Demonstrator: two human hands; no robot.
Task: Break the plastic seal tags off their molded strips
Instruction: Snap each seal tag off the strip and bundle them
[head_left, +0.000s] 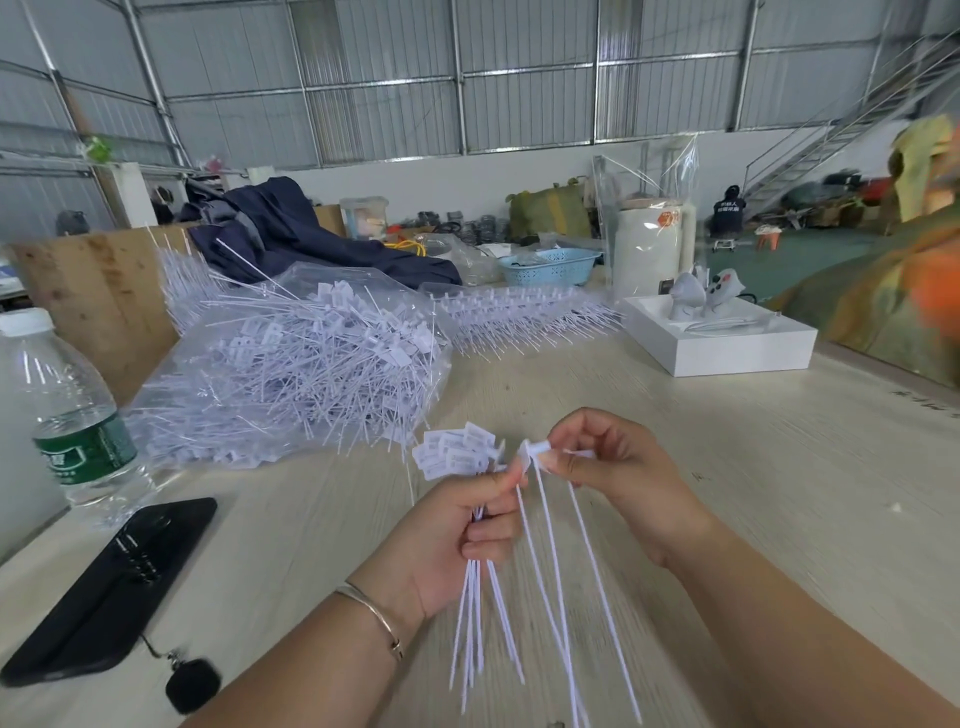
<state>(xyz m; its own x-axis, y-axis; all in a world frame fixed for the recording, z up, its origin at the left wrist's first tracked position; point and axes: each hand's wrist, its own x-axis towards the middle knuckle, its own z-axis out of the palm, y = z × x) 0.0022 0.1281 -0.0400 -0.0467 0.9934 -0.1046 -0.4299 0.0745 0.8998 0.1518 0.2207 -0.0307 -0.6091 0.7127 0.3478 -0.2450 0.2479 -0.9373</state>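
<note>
roughly midway, judging by the piles: loose seal tags are heaping in a clear bag at 10 o'clock, molded strips are waiting uncut at 12. left hand is curling round a bundle of freed tags; right hand is pinching a tag head, tails dangling toward 6.

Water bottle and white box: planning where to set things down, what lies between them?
Head view: between water bottle and white box, a bagged heap of seal tags.
</note>
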